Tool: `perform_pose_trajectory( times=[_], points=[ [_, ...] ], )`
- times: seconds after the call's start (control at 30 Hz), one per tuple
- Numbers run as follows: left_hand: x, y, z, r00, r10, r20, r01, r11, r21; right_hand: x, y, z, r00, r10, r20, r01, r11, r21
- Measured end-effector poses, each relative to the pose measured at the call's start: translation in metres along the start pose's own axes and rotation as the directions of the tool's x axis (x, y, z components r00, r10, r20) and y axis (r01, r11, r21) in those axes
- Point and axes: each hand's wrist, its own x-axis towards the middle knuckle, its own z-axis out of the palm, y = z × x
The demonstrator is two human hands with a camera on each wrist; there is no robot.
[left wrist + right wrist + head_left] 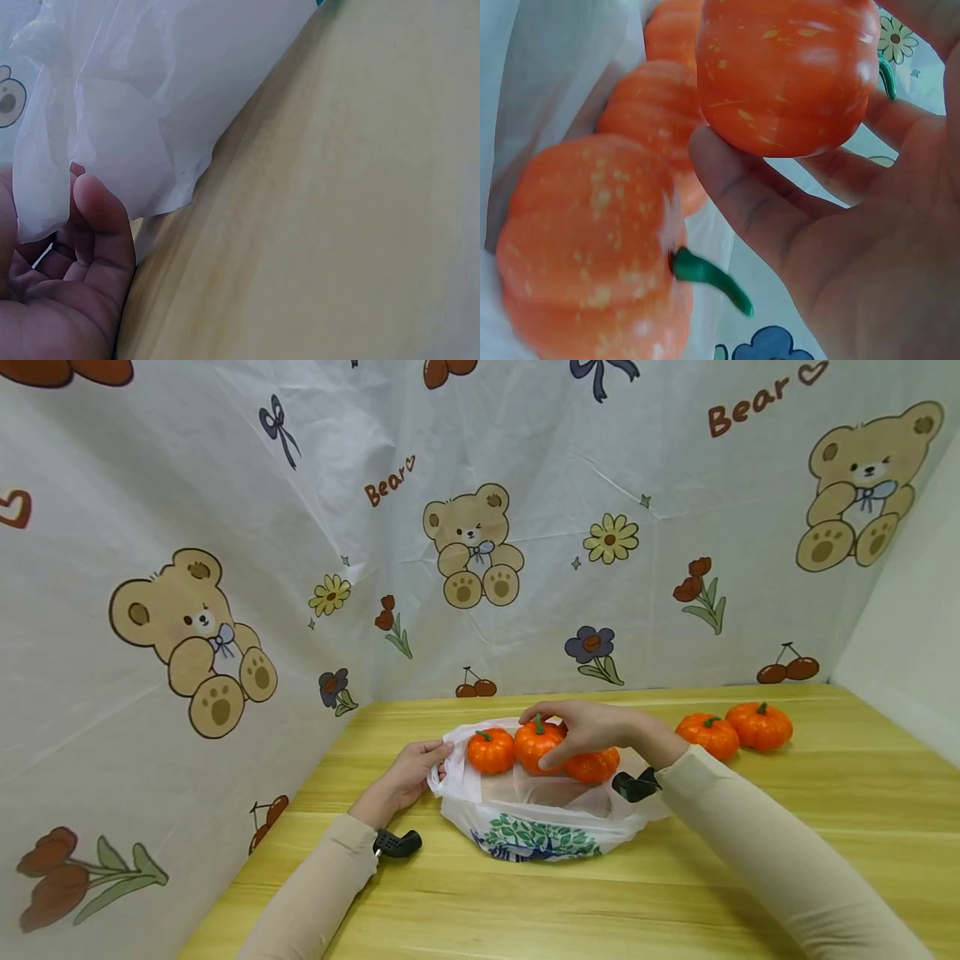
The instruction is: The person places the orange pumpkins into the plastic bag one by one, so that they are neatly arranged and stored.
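Observation:
A white plastic bag [551, 839] with a printed green tree lies on the table, its mouth open. My left hand [405, 774] pinches the bag's left edge; in the left wrist view, the thumb and curled fingers [101, 206] hold the thin plastic. My right hand [592, 727] grips an orange toy pumpkin [536, 747] with a green stem, over the bag's mouth. Beside it in the bag are a left pumpkin [491, 752] and a right pumpkin [594, 766], partly covered by the hand. The right wrist view shows the held pumpkin [787, 75] above other pumpkins.
Two more orange pumpkins, a nearer one [707, 737] and a farther one [760, 727], stand on the wooden table [480, 910] to the right of the bag. A white sheet printed with bears [472, 547] hangs behind and at the left. A pale wall bounds the right.

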Motion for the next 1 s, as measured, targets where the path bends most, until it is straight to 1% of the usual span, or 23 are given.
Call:
perform_pose_trajectory(
  times=[0.2,0.4,0.63,0.9,1.0],
  points=[
    [-0.001,-0.002,-0.001,1.000,0.005,-0.005,-0.005,1.000,-0.001,0.011,-0.005,0.008,1.000,-0.011,0.017,0.011,1.000,-0.022],
    [-0.001,-0.004,0.000,1.000,-0.004,-0.004,0.004,1.000,-0.003,0.021,-0.009,0.019,0.999,-0.014,0.033,0.014,1.000,0.000],
    [-0.001,-0.002,0.000,1.000,0.011,0.000,-0.011,1.000,-0.001,0.031,-0.018,0.033,0.998,-0.007,0.067,0.005,1.000,0.026],
    [-0.001,0.000,0.001,1.000,0.007,-0.003,-0.007,1.000,-0.003,0.039,-0.025,0.043,0.996,0.002,0.088,0.002,0.999,-0.041],
    [-0.001,0.000,0.001,1.000,0.007,-0.006,-0.007,1.000,-0.004,0.042,-0.028,0.047,0.996,-0.013,0.084,0.019,0.998,-0.063]
  ],
)
